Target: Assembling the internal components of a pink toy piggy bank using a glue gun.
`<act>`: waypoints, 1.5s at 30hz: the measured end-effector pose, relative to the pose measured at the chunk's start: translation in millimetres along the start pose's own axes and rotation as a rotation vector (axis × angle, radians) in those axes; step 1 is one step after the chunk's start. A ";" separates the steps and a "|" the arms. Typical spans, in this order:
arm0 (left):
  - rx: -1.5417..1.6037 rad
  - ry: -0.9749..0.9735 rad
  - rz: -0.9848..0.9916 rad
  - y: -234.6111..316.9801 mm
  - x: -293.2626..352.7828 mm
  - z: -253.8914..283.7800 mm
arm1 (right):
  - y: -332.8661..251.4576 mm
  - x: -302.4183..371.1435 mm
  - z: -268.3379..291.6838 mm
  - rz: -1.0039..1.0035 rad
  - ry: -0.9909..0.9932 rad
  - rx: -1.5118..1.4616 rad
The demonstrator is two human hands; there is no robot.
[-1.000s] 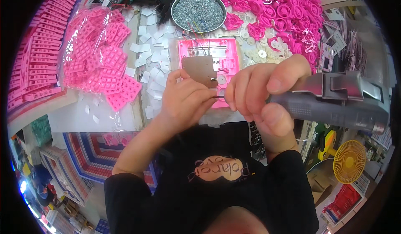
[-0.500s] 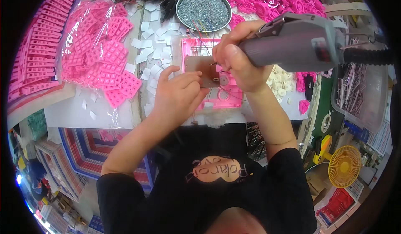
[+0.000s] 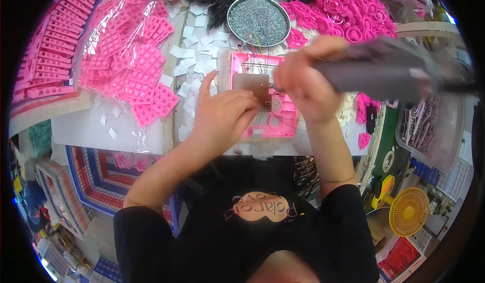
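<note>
Driver (image 3: 374,72) has shifted rightward, clamped in right hand (image 3: 310,83); left hand (image 3: 220,119) touches board (image 3: 252,83), grip unclear.

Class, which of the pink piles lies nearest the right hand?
The rings, heaped at upper right just beyond the right hand and its grey tool; the keypads and the stacked row lie farther off, at left.
</note>
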State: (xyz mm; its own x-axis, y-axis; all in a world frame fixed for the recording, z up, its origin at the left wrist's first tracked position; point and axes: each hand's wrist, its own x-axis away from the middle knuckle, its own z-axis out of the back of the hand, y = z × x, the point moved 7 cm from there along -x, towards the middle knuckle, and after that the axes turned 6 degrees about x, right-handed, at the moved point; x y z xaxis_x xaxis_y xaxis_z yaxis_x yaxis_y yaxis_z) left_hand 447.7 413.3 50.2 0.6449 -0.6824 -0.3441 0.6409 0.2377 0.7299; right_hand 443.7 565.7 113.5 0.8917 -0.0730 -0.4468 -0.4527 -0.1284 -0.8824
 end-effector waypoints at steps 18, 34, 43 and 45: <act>-0.315 0.099 0.031 -75.5 -142.8 45.4 | -7.4 17.7 -9.0 -0.017 -0.001 -0.053; -0.260 0.032 0.103 -68.4 -136.8 33.5 | 16.6 37.7 -34.8 -0.019 -0.245 0.218; -0.102 -0.030 -0.072 -8.3 -12.0 25.2 | 18.9 33.3 -31.0 -0.041 -0.140 0.058; -0.052 -0.022 -0.028 -7.3 1.6 19.1 | -0.4 17.4 -35.0 0.014 -0.102 -0.169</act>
State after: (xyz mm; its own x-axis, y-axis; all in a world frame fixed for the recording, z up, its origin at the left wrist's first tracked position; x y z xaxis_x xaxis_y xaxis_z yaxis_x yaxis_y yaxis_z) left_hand 436.0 397.3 55.6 0.6176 -0.7040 -0.3505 0.6796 0.2534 0.6885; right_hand 459.2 529.9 111.2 0.8774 0.0237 -0.4791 -0.4522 -0.2925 -0.8426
